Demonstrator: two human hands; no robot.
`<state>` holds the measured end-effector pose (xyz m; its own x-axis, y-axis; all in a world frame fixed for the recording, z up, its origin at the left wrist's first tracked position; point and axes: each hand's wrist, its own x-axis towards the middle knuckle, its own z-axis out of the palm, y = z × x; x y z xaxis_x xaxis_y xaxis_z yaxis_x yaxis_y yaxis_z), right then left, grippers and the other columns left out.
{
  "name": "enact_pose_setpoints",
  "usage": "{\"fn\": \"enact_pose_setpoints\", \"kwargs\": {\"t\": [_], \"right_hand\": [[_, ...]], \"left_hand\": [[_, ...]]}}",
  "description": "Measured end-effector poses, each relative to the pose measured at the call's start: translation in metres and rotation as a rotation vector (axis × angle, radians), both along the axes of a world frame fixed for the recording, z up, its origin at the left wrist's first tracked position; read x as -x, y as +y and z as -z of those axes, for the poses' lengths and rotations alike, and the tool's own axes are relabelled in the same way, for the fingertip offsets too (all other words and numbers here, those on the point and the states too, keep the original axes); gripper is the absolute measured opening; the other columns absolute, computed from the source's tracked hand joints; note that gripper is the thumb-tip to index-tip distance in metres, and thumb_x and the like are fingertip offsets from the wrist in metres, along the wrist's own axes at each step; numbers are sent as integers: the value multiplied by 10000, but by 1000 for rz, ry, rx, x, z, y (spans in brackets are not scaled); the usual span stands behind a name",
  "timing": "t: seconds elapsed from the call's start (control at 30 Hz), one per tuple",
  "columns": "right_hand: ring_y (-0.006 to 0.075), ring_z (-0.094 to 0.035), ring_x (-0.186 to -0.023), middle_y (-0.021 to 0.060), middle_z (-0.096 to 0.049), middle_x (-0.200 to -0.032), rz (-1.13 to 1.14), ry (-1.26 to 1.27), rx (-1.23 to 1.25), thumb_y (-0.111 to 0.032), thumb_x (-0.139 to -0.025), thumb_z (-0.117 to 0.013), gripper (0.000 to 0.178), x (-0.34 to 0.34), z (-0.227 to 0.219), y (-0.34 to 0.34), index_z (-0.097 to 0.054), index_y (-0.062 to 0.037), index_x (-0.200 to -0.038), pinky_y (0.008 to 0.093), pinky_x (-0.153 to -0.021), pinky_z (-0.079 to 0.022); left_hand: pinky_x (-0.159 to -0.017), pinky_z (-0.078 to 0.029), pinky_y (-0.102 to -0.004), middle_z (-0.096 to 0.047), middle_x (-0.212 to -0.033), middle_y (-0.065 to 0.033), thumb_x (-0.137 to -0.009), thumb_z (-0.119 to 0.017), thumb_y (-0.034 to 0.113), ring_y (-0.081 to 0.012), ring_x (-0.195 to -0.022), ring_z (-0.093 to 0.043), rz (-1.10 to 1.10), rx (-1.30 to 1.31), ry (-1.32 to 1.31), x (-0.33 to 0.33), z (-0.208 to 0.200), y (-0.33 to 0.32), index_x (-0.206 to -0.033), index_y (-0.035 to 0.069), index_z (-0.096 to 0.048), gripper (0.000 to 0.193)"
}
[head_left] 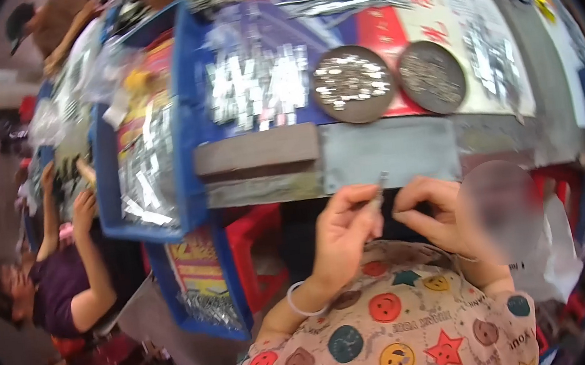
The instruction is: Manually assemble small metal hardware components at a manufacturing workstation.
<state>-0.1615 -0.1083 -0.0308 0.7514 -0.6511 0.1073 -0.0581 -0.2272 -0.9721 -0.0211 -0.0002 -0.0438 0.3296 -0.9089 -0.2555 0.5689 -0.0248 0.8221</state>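
My left hand [347, 232] pinches a small, thin metal piece [382, 181] between thumb and fingers, just off the front edge of the bench. Close beside it is my right hand [434, 211], thumb and forefinger curled together; anything between their tips is too small to make out. In front of both hands lies a smooth grey plate [390, 153]. Two round dark dishes stand behind it: the left dish [355, 114] holds shiny small metal parts, the right dish [456, 84] duller ones.
A brown block [256, 150] lies left of the plate. Rows of shiny metal strips [260, 85] lie behind it. A blue tray [185, 122] of metal pieces stands at left, a lower blue bin [235, 283] below. A person [67, 294] works at far left.
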Motion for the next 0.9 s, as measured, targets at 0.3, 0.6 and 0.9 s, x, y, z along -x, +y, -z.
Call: {"fn": "enact_pose_setpoints", "kwargs": {"t": [0.3, 0.6, 0.9], "right_hand": [[219, -594, -667, 98, -585, -766, 58, -127, 28, 26, -759, -660, 125, 0, 9, 5, -567, -12, -834, 285, -593, -469], [184, -570, -708, 86, -580, -771, 186, -125, 23, 116, -721, -631, 158, 4, 14, 16, -548, 8, -801, 269, -658, -469], [113, -497, -731, 41, -528, -804, 64, -380, -885, -40, -743, -728, 252, -4, 23, 10, -484, -51, -803, 218, -672, -429]], "left_hand": [[-625, -413, -199, -530, -946, -23, -915, -484, -8, -61, -701, -487, 72, 6, -4, 10, 0, 1, -1164, -18, -515, 251], [-608, -382, -168, -496, -873, 22, -943, -476, 23, -28, -690, -435, 138, 70, 50, 23, 8, 0, -1175, 17, -500, 233], [-650, -376, -177, -430, -1017, -15, -938, -455, -18, -42, -769, -433, 126, 227, -20, 23, 12, 2, -1166, 30, -497, 237]]}}
